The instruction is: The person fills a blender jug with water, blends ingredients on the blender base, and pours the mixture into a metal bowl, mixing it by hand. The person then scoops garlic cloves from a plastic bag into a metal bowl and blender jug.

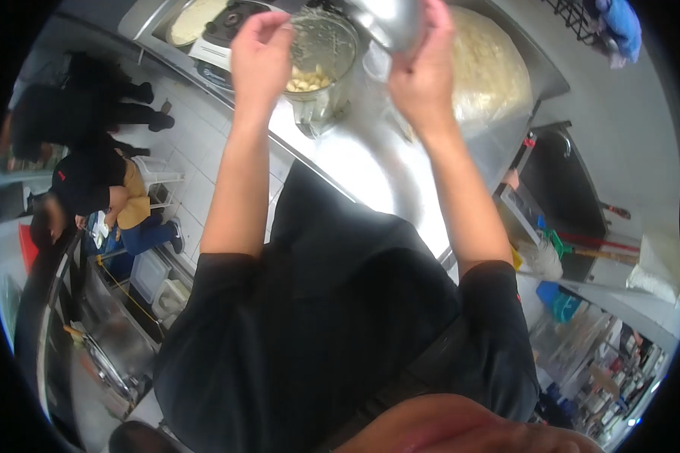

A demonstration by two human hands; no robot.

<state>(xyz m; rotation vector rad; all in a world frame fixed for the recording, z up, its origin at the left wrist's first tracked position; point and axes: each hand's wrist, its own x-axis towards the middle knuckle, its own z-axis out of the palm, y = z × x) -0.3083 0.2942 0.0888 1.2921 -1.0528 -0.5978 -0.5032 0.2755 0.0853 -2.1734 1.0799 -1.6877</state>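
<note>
A clear blender jar (321,109) stands on the steel counter (340,162), with pale chunks (307,79) inside and smears on its wall. At the jar's left rim is my left hand (263,57), its fingers curled together; what they hold, if anything, is too small to make out. My right hand (425,72) grips a shiny metal bowl (389,19), tilted above the counter to the right of the jar. Beneath the bowl a clear container (375,60) shows in part. Right of my right hand lies a large plastic bag (491,72) of pale pieces.
A blender base (230,26) and a round container of pale food (191,21) are at the back left. A sink (559,166) lies to the right. Two people in dark clothes, one seated (91,181), are at the far left.
</note>
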